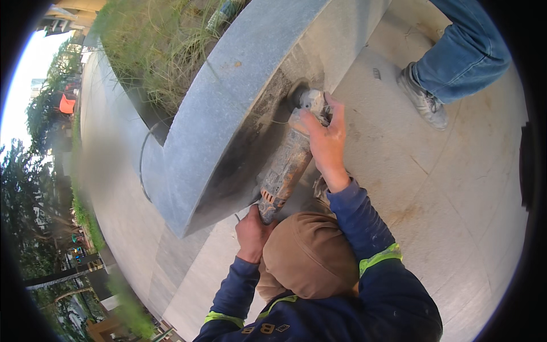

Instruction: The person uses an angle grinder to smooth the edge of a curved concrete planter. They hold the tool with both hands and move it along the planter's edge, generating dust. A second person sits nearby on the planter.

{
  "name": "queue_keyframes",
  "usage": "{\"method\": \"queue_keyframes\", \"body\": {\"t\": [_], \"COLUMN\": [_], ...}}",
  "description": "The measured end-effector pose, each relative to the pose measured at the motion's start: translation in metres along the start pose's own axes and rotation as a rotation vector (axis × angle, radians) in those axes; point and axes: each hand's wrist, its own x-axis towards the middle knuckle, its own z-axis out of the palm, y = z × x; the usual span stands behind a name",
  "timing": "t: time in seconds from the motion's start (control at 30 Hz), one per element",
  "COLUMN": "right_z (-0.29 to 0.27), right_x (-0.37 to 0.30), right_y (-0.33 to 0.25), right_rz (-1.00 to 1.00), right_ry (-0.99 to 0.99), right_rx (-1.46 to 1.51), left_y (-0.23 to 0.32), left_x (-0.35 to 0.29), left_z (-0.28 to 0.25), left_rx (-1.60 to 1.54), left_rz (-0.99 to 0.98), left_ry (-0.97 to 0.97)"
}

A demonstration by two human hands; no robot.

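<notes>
A dusty angle grinder (286, 165) slants up and to the right in front of me. My right hand (329, 142) is wrapped round its head end, thumb and fingers on opposite sides. My left hand (252, 232) is closed round the rear end of the body, partly hidden beside it. The grinder's disc (296, 94) meets the shaded side face of a grey stone planter edge (245, 71), where the surface is dusty and darkened. Brown cloth (310, 256) bulges between my arms, close below the tool.
Grass (154, 51) grows inside the planter. A thin cable (142, 165) loops over its left part. At the upper right, another person's jeans leg (464, 62) and grey shoe (423, 97) stand on the paving (444, 194). Trees (34, 194) are at far left.
</notes>
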Motion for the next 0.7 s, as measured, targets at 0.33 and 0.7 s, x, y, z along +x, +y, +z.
{"method": "queue_keyframes", "body": {"t": [0.33, 0.7], "right_z": [0.002, -0.007], "right_x": [0.000, -0.001], "right_y": [-0.032, 0.020], "right_rz": [0.012, 0.232], "right_ry": [-0.095, -0.005], "right_rx": [0.143, 0.129], "left_y": [-0.001, -0.008], "left_x": [-0.001, 0.007], "left_z": [-0.001, 0.015], "left_rx": [-0.030, 0.049], "left_rz": [0.044, -0.007], "left_ry": [0.086, -0.110]}}
